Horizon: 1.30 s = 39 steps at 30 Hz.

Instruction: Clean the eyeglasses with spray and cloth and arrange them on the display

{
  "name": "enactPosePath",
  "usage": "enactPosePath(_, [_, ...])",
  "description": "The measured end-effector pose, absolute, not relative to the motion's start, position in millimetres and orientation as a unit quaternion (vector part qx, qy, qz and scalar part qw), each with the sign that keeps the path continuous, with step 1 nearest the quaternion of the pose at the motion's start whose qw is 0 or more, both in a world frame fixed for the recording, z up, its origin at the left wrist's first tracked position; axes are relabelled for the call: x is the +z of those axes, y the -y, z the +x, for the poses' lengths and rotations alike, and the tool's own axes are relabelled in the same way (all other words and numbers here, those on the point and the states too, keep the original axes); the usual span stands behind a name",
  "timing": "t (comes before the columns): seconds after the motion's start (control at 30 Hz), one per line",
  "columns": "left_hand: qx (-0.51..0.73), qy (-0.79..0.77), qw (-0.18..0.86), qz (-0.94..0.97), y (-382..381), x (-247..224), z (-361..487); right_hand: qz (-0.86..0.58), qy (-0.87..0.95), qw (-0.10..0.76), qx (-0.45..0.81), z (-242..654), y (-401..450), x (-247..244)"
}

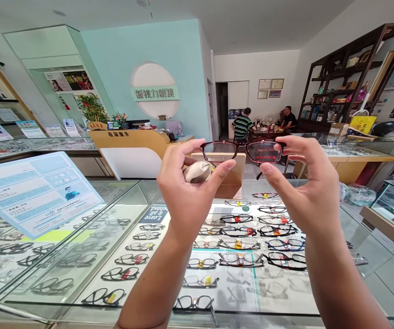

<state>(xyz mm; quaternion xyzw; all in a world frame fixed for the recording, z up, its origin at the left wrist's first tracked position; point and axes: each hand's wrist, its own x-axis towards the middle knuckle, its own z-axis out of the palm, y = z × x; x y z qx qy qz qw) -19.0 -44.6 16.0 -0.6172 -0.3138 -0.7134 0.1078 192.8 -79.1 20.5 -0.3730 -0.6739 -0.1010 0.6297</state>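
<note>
A dark-framed pair of glasses is held up level in front of me, between both hands, above the glass display case. My left hand pinches the left end of the frame with its fingertips, and a bunched pale cloth is tucked inside that palm. At the opposite end, my right hand grips the frame by its edge between thumb and fingers. Red lettering shows on the right lens. One temple hangs down behind the right thumb.
Rows of glasses lie inside the glass case. A blue-and-white sign stands at left. Behind are a wooden counter, a dark shelf, a person in a striped shirt and another in black.
</note>
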Motion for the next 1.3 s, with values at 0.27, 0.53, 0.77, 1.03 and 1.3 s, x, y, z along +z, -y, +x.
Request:
enactPosePath(0.27, [-0.703, 0.34, 0.072, -0.62, 46, 17, -17, -0.382, 0.661, 0.638, -0.097, 191, 79, 22])
enactPosePath(0.53, [-0.716, 0.32, 0.124, -0.607, 44, 17, -16, -0.417, 0.674, 0.606, -0.072, 196, 76, 22])
enactPosePath(0.77, [-0.72, 0.319, 0.122, -0.604, 45, 17, -16, -0.43, 0.679, 0.593, -0.05, 196, 74, 19])
enactPosePath(1.03, [-0.724, 0.325, 0.033, -0.608, 35, 17, -18, -0.395, 0.66, 0.634, -0.083, 190, 73, 19])
enactPosePath(1.3, [-0.704, 0.329, -0.114, -0.619, 17, 12, -15, -0.363, 0.628, 0.663, -0.184, 183, 74, 17])
